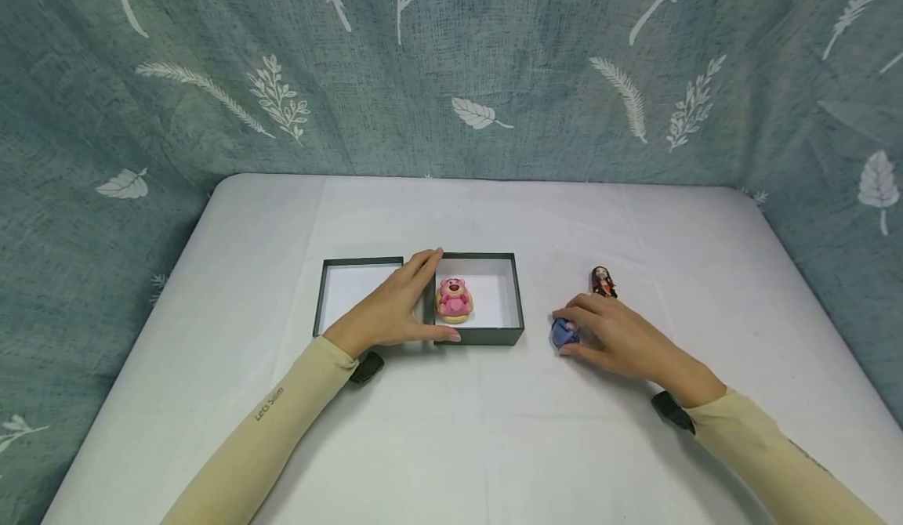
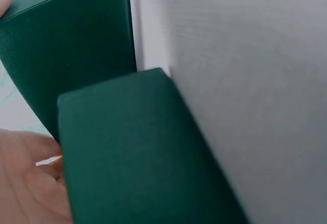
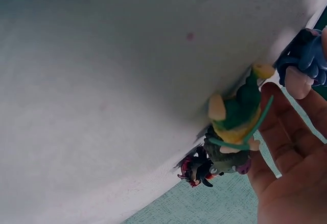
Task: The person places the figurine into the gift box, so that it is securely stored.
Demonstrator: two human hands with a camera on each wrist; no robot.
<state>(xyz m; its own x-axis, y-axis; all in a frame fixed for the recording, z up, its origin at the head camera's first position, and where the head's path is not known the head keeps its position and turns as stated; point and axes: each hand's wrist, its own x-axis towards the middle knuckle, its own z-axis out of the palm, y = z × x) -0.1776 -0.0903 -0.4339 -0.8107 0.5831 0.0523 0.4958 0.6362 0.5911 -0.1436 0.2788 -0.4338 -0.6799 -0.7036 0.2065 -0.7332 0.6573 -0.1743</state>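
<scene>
My left hand (image 1: 395,305) spans the left side of a dark green box (image 1: 487,337), fingers at its back corner and thumb along its front wall. Inside that box, on the white bottom, lies a pink bear figurine (image 1: 454,300). Farther right, a blue figurine (image 1: 564,332) is pinched between the thumb and fingers of my right hand (image 1: 628,341), low over the table. A dark-haired doll figurine (image 1: 603,281) in red and black lies just beyond that hand. The right wrist view also has a green and yellow figurine (image 3: 240,106) beside the palm, hidden in the head view.
A shallow green lid (image 1: 320,298) with a white inside lies left of the box, partly behind my left hand. White cloth (image 1: 437,431) covers the table. Green leaf-patterned fabric (image 1: 437,149) hangs at the back and sides. Each wrist carries a small black device (image 1: 672,410).
</scene>
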